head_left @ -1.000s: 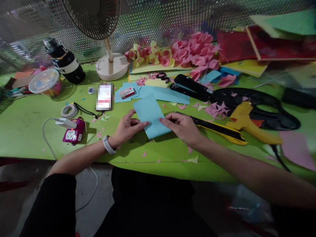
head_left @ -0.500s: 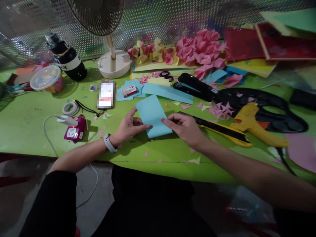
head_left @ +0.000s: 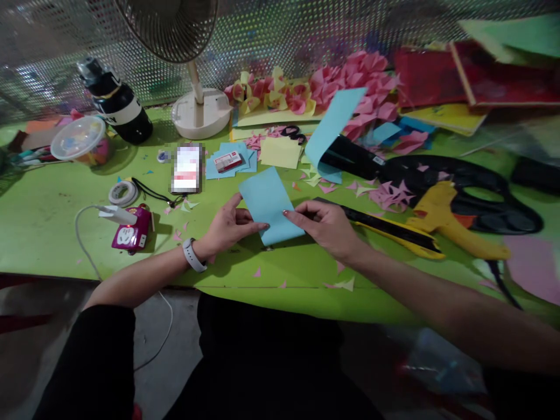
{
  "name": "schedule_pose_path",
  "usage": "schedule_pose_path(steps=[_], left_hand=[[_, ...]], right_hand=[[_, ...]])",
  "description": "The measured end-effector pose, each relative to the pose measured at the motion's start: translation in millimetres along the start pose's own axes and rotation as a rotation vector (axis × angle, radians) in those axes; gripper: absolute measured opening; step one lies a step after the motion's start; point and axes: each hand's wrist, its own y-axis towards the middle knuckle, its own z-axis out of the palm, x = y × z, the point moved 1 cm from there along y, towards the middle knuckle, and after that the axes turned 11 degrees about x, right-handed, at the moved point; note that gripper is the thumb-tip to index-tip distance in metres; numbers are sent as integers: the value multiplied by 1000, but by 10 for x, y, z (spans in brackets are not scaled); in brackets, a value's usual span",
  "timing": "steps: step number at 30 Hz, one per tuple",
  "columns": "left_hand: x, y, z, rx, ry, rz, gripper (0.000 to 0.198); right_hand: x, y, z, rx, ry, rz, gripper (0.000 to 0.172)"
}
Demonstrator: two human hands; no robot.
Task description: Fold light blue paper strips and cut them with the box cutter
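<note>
A light blue piece of paper [head_left: 270,201] is held between my two hands over the green table [head_left: 236,274], its lower part bent over. My left hand [head_left: 234,224] pinches its left side with the thumb on top. On the opposite side, my right hand [head_left: 326,224] grips the lower right part, thumb also on top. Beyond them a blue paper strip [head_left: 335,125] stands curled up, its far end raised over a black stapler [head_left: 354,156]. Blue paper pieces [head_left: 214,170] lie under a small red-and-white box [head_left: 228,161].
Right of my hands lie a yellow-handled cutter [head_left: 394,232], a yellow glue gun [head_left: 455,221] and pink scraps. Pink paper flowers [head_left: 350,84] pile at the back. Leftward are a phone [head_left: 186,169], purple power adapter [head_left: 131,228], tape roll [head_left: 123,193], bottle [head_left: 118,108] and fan [head_left: 199,111].
The loose blue strip, flat on the table before, has curled up and swung right over the stapler, uncovering a pale yellow sheet. Both my hands and the held paper stay nearly still.
</note>
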Motion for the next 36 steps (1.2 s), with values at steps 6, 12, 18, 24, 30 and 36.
schedule_pose_path(steps=[6, 12, 18, 24, 30, 36], left_hand=[[-14, -1, -22, -41, 42, 13, 67], [-47, -6, -48, -67, 91, 1, 61], [-85, 7, -97, -61, 194, 8, 52], [-136, 55, -214, -61, 346, -66, 60], [-212, 98, -277, -50, 419, -151, 66], [-237, 111, -308, -18, 375, -209, 66]], right_hand=[[-15, 9, -2, 0, -12, -8, 53], [-31, 17, -3, 7, -29, -11, 50], [-62, 19, -34, 3, -88, -12, 47], [-41, -102, -59, 33, -602, -365, 55], [-182, -242, 82, 382, -1021, -612, 82], [-265, -284, 142, 380, -1224, -628, 83]])
